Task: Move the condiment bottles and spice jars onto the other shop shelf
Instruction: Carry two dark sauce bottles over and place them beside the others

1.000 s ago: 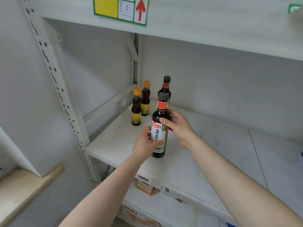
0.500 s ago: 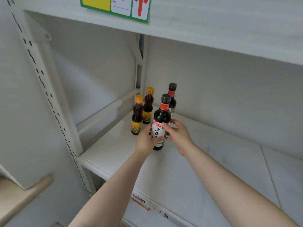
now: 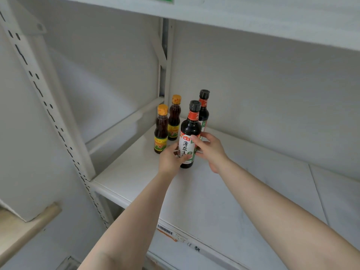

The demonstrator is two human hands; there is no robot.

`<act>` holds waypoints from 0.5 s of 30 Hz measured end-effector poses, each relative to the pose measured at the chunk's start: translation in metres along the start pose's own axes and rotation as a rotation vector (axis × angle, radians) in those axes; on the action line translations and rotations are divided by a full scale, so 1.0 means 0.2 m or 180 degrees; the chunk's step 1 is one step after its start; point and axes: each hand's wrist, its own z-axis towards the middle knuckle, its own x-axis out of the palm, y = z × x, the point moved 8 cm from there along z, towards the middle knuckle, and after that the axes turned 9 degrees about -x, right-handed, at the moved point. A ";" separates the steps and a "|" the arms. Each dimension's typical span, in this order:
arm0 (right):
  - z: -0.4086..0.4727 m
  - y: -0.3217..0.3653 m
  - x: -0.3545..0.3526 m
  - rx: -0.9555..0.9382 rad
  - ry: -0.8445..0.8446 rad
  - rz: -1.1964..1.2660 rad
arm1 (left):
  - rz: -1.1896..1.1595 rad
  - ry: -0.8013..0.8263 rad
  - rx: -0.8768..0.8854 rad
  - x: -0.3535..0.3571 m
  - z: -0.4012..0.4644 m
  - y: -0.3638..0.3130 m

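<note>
Evidently full and heavy, probably glass: we clasp the soy sauce bottle [image 3: 188, 137] at its label, left hand [image 3: 169, 160] and right hand [image 3: 210, 151] both wrapped round. Slick sides; we keep low on the belly, never the neck.

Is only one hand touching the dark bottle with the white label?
No, both the left hand and right hand grip the bottle.

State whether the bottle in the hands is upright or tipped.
Upright. The bottle has its black cap on top and base on the shelf, left hand and right hand around its label.
</note>
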 end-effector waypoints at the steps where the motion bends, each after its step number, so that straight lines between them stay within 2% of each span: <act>1: 0.00 0.01 0.00 0.0004 0.0022 0.0008 | -0.0001 0.0009 0.0001 0.00 0.00 0.00; 9: 0.02 0.01 -0.01 -0.0033 0.0028 -0.0091 | 0.0151 0.0057 0.0003 0.02 0.01 0.00; 15: -0.12 -0.02 -0.13 0.0074 -0.0221 -0.0568 | 0.0285 -0.0185 -0.0526 -0.02 -0.13 0.11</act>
